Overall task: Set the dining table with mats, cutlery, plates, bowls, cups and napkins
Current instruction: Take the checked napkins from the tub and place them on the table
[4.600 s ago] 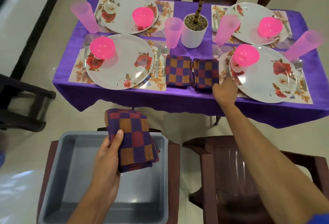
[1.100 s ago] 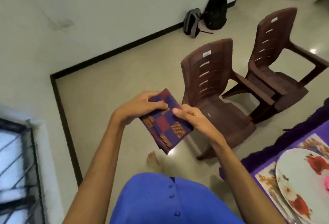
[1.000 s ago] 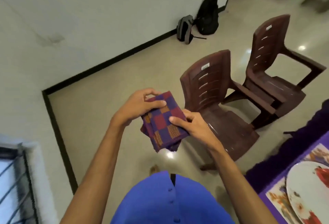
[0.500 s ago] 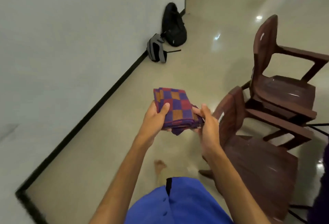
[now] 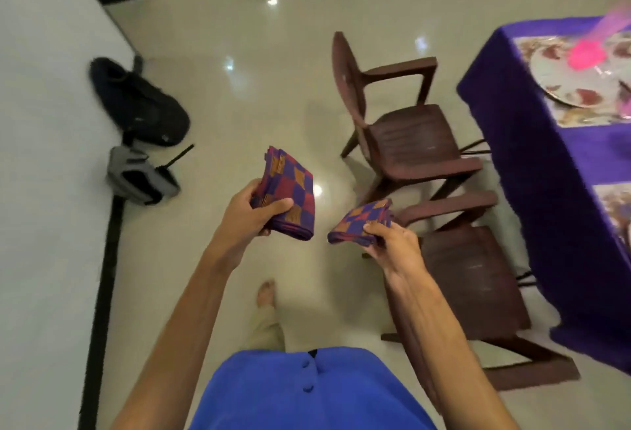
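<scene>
My left hand (image 5: 251, 213) grips a folded checked napkin (image 5: 290, 197) in purple, red and orange, held up over the floor. My right hand (image 5: 392, 242) pinches a second folded checked napkin (image 5: 362, 221) of the same pattern, a short way to the right of the first. The two napkins are apart. At the right edge stands the dining table (image 5: 532, 143) under a purple cloth, with a floral plate (image 5: 580, 74), a pink bowl (image 5: 589, 54) and a blurred pink cup (image 5: 611, 25) on a floral mat (image 5: 580, 119).
Two brown plastic chairs (image 5: 406, 136) (image 5: 478, 279) stand between me and the table. A black backpack (image 5: 140, 105) and a grey bag (image 5: 140, 173) lie on the floor by the white wall at the left. My bare foot (image 5: 266, 293) is on the tiled floor.
The stack held by both hands has been split: each hand now holds one napkin, apart. The view has turned right, bringing the table's corner back in.
</scene>
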`<move>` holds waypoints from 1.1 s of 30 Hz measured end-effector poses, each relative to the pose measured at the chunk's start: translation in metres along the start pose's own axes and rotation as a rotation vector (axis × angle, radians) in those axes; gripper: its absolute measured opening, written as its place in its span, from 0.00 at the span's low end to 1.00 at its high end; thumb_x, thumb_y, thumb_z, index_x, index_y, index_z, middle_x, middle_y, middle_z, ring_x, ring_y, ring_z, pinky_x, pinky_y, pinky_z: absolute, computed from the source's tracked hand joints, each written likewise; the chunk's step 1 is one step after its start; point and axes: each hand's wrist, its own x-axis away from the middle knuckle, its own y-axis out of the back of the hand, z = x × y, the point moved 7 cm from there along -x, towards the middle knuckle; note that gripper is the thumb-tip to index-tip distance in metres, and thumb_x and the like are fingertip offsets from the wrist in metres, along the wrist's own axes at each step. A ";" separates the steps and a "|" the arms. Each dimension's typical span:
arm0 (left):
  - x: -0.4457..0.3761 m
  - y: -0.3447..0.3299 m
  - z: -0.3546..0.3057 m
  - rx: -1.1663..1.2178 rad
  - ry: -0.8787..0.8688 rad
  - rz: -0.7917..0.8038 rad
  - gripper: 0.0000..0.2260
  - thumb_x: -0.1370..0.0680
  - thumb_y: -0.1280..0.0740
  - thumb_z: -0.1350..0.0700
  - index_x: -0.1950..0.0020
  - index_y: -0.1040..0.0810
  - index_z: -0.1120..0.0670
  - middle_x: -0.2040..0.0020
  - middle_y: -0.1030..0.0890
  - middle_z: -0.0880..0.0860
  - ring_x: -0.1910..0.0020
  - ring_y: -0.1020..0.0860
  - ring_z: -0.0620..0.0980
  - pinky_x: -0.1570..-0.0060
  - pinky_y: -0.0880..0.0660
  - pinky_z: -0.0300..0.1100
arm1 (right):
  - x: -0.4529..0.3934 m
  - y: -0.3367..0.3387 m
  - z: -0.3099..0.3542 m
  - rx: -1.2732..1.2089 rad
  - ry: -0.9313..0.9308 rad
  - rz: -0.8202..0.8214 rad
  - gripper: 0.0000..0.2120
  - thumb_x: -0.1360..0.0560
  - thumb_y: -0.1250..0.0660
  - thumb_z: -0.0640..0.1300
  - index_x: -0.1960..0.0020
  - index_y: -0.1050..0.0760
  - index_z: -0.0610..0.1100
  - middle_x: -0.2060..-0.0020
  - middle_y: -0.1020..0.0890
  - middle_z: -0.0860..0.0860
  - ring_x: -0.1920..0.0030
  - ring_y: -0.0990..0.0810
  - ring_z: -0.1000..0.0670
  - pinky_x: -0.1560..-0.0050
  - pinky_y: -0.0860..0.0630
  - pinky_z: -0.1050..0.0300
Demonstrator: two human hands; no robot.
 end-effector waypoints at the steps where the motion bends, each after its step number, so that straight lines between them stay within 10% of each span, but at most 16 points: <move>1: -0.029 -0.006 -0.011 -0.022 -0.002 0.062 0.16 0.24 0.22 0.52 0.38 0.20 0.45 0.50 0.13 0.48 0.57 0.18 0.44 0.61 0.25 0.41 | -0.009 0.000 0.004 -0.039 0.002 -0.065 0.14 0.26 0.30 0.29 0.42 0.19 0.34 0.48 0.14 0.36 0.50 0.15 0.41 0.38 0.21 0.41; 12: -0.234 -0.190 -0.134 -0.264 -0.050 0.683 0.15 0.23 0.23 0.57 0.37 0.18 0.49 0.50 0.12 0.49 0.58 0.18 0.43 0.63 0.25 0.38 | -0.045 0.050 0.091 -0.443 0.198 -0.543 0.13 0.22 0.34 0.34 0.37 0.22 0.39 0.48 0.13 0.41 0.49 0.14 0.44 0.52 0.15 0.49; 16: -0.285 -0.263 -0.145 -0.256 -0.007 0.719 0.11 0.23 0.23 0.57 0.42 0.17 0.49 0.49 0.12 0.51 0.48 0.13 0.57 0.49 0.18 0.53 | -0.060 0.093 0.110 -0.556 0.218 -0.738 0.09 0.21 0.34 0.34 0.43 0.21 0.41 0.50 0.14 0.42 0.52 0.14 0.47 0.55 0.17 0.51; 19: -0.307 -0.309 -0.164 -0.272 -0.012 0.786 0.09 0.20 0.26 0.56 0.42 0.19 0.48 0.51 0.11 0.46 0.50 0.13 0.48 0.56 0.18 0.40 | -0.074 0.114 0.129 -0.648 0.231 -0.841 0.09 0.21 0.34 0.33 0.44 0.21 0.43 0.50 0.14 0.43 0.51 0.14 0.47 0.56 0.17 0.52; 25: -0.359 -0.382 -0.195 -0.350 -0.039 0.903 0.13 0.20 0.26 0.53 0.36 0.20 0.49 0.44 0.12 0.50 0.44 0.14 0.52 0.39 0.19 0.56 | -0.121 0.126 0.187 -0.664 0.271 -0.889 0.14 0.21 0.31 0.34 0.37 0.19 0.43 0.46 0.13 0.44 0.46 0.14 0.46 0.46 0.18 0.50; 33: -0.415 -0.479 -0.185 -0.463 0.059 1.006 0.14 0.20 0.27 0.58 0.35 0.21 0.49 0.45 0.13 0.49 0.43 0.15 0.49 0.41 0.20 0.48 | -0.201 0.169 0.242 -0.717 0.225 -1.049 0.17 0.24 0.29 0.32 0.36 0.23 0.37 0.46 0.14 0.41 0.49 0.13 0.47 0.59 0.18 0.59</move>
